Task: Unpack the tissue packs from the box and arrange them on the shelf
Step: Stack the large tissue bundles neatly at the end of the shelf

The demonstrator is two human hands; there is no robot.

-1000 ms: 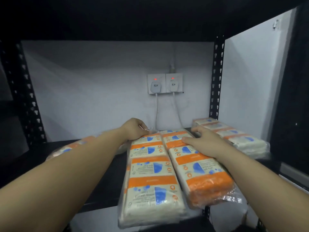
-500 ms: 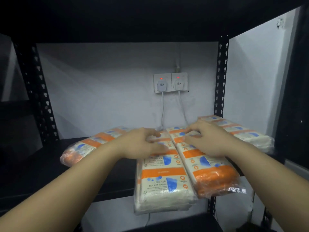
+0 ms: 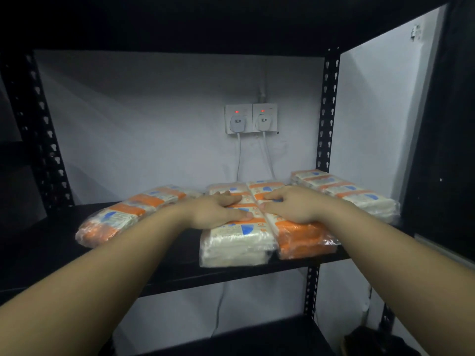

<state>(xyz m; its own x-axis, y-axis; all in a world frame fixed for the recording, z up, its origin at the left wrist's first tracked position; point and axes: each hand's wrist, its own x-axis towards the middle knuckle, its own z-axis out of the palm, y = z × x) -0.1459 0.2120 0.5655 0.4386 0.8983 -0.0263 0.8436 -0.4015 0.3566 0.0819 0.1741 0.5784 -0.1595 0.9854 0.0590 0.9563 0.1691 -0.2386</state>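
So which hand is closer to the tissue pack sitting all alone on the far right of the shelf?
The right hand. It rests on the middle packs just beside that far-right pack; the left hand lies further away.

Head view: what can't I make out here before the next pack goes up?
- Box: outside the head view.
- Middle packs: tops partly hidden by left hand and right hand.
- Pack print: too blurred to read.
- Lower shelf: too dark.
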